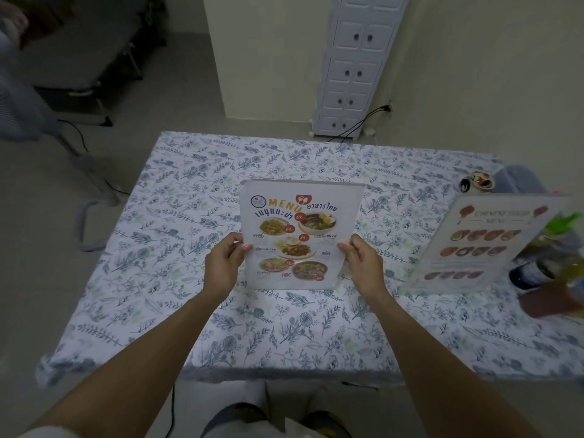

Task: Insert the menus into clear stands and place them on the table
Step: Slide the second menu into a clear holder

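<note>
Clear acrylic stand [301,235] with the Thai food menu [295,240] already inside it was what I held, upright, near the middle of the table [177,191]. My left hand [222,265] pinched its left edge, thumb on the front face, and my right hand [363,267] pinched the right edge the same way, so the hands were apart with the stand between them. I could not tell for sure if the base was touching the cloth or just above it. Step in hand looked like placement: the sheet seemed fully seated, so inserting for this one was likely done. Next move probably called for setting the base flat, squaring it, then letting go with both hands together so it would not tip. A second stand [483,245] with a Chinese food menu stood tilted at my right, well apart from mine, so the task seemed far along. Bottles [543,270] sat blurred at the right edge, and a small patterned item [478,181] lay further back. White cloth with blue leaf print covered the table. Pale walls, grey floor, a white drawer unit [357,64] with cables [357,126] by the far wall, dim light.
</note>
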Demonstrator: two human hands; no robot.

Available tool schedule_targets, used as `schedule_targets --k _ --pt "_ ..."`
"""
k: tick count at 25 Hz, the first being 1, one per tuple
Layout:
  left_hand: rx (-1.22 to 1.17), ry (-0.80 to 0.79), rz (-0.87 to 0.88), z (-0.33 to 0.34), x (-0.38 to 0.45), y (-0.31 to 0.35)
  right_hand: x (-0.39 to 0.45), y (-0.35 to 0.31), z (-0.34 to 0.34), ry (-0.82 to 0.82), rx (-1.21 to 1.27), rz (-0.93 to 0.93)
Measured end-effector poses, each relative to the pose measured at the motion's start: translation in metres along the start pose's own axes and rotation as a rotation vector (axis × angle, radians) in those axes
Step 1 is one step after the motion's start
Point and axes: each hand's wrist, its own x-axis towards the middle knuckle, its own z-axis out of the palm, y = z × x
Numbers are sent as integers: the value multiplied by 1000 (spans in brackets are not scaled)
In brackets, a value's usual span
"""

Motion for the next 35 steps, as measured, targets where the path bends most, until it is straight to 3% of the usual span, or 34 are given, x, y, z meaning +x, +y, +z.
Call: schedule_targets --k 7,11,13,16,19,23,28,32,35 --pt "66 24 7 2 -7 -2 1 0 4 17 -13 31" --pt "120 149 -33 14 -24 -2 -5 5 3 55 -4 66" --pt "259 207 25 25 -41 -6 -12 11 -3 100 -6 73" --pt "421 63 219 48 -61 -5 -26 23 -20 187 -22 42" --pt "381 -180 323 85 -60 12 -40 34 -49 274 40 31" --pt "316 -372 328 153 -58 37 -48 51 -110 481 72 -10" --pt "185 -418 207 253 -62 54 -32 86 -207 686 104 -34" --pt "45 -297 65 319 -68 66 0 114 -266 666 149 2" --pt "-30 -206 19 347 -67 67 24 133 -288 455 222 50"
